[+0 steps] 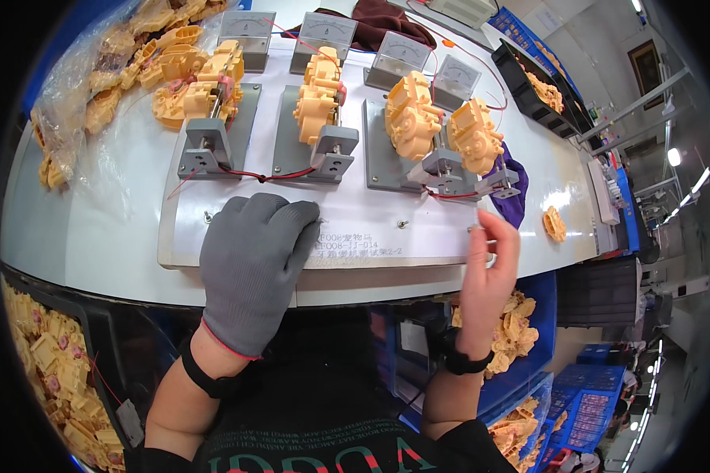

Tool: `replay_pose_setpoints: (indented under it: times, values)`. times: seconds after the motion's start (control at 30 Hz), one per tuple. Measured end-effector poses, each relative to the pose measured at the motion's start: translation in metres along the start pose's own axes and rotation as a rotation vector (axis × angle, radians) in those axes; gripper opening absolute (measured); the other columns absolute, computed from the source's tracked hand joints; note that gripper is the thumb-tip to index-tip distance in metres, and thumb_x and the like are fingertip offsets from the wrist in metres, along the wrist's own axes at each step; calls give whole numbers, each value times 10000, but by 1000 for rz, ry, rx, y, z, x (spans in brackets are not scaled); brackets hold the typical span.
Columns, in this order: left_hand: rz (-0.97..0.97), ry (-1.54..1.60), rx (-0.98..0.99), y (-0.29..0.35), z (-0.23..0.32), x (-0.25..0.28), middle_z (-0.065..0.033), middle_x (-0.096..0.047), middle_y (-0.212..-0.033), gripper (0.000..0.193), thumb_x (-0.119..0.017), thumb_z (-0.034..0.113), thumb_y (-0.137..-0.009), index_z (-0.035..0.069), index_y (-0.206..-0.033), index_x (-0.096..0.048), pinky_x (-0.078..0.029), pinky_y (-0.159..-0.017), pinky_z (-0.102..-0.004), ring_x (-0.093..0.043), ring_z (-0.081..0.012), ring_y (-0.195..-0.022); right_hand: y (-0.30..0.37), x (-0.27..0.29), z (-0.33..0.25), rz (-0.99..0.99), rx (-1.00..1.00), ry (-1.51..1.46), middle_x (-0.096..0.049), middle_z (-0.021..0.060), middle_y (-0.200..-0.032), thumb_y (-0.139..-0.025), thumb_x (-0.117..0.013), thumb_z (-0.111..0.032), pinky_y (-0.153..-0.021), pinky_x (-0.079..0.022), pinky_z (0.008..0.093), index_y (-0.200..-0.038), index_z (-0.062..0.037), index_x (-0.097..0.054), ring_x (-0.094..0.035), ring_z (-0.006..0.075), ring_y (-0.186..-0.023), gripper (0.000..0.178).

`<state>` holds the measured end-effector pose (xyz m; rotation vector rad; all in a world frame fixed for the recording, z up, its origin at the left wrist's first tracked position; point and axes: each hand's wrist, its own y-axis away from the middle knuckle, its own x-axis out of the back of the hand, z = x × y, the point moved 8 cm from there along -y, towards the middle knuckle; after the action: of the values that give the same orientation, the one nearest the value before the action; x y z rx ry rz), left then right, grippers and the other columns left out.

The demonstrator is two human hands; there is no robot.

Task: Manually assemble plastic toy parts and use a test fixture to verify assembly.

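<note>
My left hand [256, 256], in a grey knit glove with a red cuff, is closed over the front of a white-topped test board [442, 251]. Its fingertips pinch at a small metal toggle switch, mostly covered. My bare right hand [489, 272] closes thumb and finger on another toggle switch near the board's right end. Between them stands a free toggle switch [403, 225]; one more [207, 217] is left of the glove. Behind, yellow plastic gearboxes [318, 98] sit on grey clamp stands [335, 154], joined by red and black wires [268, 175].
Analog meters [323, 35] line the board's back. A clear bag of yellow gearboxes [95, 102] lies left. One yellow part [554, 225] rests at right. Bins of yellow parts flank me below: black [95, 339] at left, blue [540, 323] at right. A black tray [540, 87] stands far right.
</note>
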<state>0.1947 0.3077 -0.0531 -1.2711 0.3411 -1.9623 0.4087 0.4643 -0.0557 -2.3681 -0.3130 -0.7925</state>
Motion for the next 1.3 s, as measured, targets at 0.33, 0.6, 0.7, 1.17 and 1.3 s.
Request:
replay_pose_setpoints:
  times: [0.33,0.6,0.7,1.17,1.3]
  values:
    - [10,16,-14,-1,-1,-1,-38,-587,-782,115,-735,132,-780,123,-884,-687,-454,-670,-383,-561,-255,-752,-3,7,29,28,6,148,-605,72,-979,-964,-594,-72,-817,-452,288,-1025,0,-632,-575,185,-908,101]
    - [-108,80,-21,5,-4,7,-77,-640,-867,240,-724,82,-797,89,-1034,-689,-462,-730,-394,-595,-287,-813,7,7,28,86,-56,121,-605,100,-1089,-943,-608,-77,-887,-447,344,-1084,-14,-624,-567,245,-1037,155]
    - [-121,212,-33,19,-5,30,-69,-641,-855,294,-748,55,-767,92,-1052,-683,-465,-730,-381,-603,-283,-820,16,15,7,136,-14,50,-602,100,-1079,-948,-587,-56,-907,-426,310,-1120,-8,-613,-564,213,-1021,180]
    - [26,91,161,28,-80,51,-118,-595,-1124,268,-720,31,-759,30,-1022,-667,-420,-974,-417,-512,-324,-1144,25,-114,-153,-368,482,-486,-655,56,-776,-828,-729,-17,-558,-480,325,-1038,-85,-690,-625,228,-645,223]
    - [-29,128,234,40,-93,53,-149,-566,-1176,284,-666,20,-772,-1,-1054,-636,-389,-1018,-425,-491,-352,-1195,21,-132,-163,-335,414,-787,-596,75,-755,-862,-714,-70,-563,-481,365,-1054,-64,-632,-607,274,-644,209]
